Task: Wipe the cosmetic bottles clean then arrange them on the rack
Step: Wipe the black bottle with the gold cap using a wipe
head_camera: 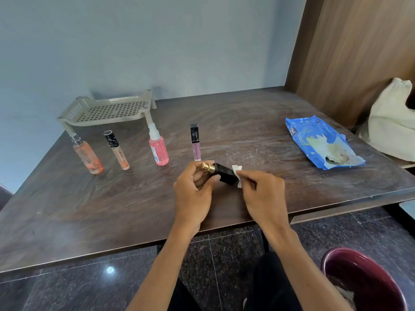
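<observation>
— What's closest to you?

— A maroon bin (363, 281) on the floor, at five o'clock from the hands. Its far side is cut off from where I stand, and something pale lies inside that I can't make out.

— And the hands?

— The left hand (193, 191) has its fingers curled round a black bottle (224, 175), just below the gold top, and holds it tilted over the near part of the worktop (89, 209). The right hand (260, 187) pinches a white wipe (237, 169) against the bottle's dark lower end. Its fingers hide most of the wipe and the bottle's base.

— What's behind them?

— A row of four, all upright. At twelve o'clock is a lip-gloss tube (195, 144), partly hidden at the foot by the left hand. At eleven is a pink spray bottle (158, 147). Round towards ten are a concealer tube (118, 151) and an orange spray bottle (86, 157). The labels are too small to read.

— And further back?

— At two o'clock lies a blue wipes pack (323, 144), torn open. The rack (107, 111) stands at eleven o'clock against the wall. A cloth bag (393, 122) sits off the worktop's right side, cut off by the edge of my view.
</observation>
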Tool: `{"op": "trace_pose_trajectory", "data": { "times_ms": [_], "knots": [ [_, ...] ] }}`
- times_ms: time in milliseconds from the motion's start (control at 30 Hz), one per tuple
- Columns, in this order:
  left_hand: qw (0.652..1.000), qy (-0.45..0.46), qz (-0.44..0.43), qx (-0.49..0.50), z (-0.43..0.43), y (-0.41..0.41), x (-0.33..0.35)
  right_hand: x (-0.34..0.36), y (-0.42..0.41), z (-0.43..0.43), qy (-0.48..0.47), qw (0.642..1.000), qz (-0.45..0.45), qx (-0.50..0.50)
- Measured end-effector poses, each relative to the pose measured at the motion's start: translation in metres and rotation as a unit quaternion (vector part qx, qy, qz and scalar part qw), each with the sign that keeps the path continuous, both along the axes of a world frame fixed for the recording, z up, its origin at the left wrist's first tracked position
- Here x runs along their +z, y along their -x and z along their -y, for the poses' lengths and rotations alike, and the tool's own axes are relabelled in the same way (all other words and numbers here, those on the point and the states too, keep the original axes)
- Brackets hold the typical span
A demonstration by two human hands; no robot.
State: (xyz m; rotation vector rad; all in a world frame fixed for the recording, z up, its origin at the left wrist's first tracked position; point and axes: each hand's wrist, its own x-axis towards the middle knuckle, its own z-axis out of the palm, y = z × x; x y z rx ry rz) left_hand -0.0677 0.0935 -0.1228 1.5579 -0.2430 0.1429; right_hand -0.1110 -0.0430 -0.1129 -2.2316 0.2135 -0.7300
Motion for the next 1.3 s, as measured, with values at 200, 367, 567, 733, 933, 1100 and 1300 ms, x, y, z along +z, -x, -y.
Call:
{"op": "trace_pose_trajectory", "data": {
  "times_ms": [200,367,567,733,933,1100,1300],
  "knots": [
    [0.999,0.038,-0.011,0.011,-0.001,0.001,0.003,0.001,-0.005,0.005,-0.357,0.933,-0.05,-0.003],
    [0.999,0.032,-0.009,0.017,-0.001,0.0,0.003,0.002,-0.004,-0.001,-0.398,0.915,-0.058,0.001],
    [0.998,0.041,-0.028,0.031,-0.003,-0.002,0.0,0.006,0.003,-0.003,-0.403,0.914,-0.047,-0.002],
    [0.998,0.037,-0.037,0.025,-0.003,-0.002,0.001,0.011,-0.003,0.002,-0.421,0.906,-0.036,-0.002],
    [0.999,0.035,-0.027,0.03,-0.003,-0.002,-0.001,-0.002,0.001,-0.008,-0.379,0.923,-0.065,-0.005],
    [0.999,0.035,-0.032,0.027,-0.002,-0.002,-0.001,0.001,0.004,-0.01,-0.39,0.92,-0.024,-0.017],
    [0.998,0.041,-0.042,0.034,-0.003,-0.003,-0.001,0.002,-0.004,-0.007,-0.39,0.92,-0.033,-0.008]
  ]
}}
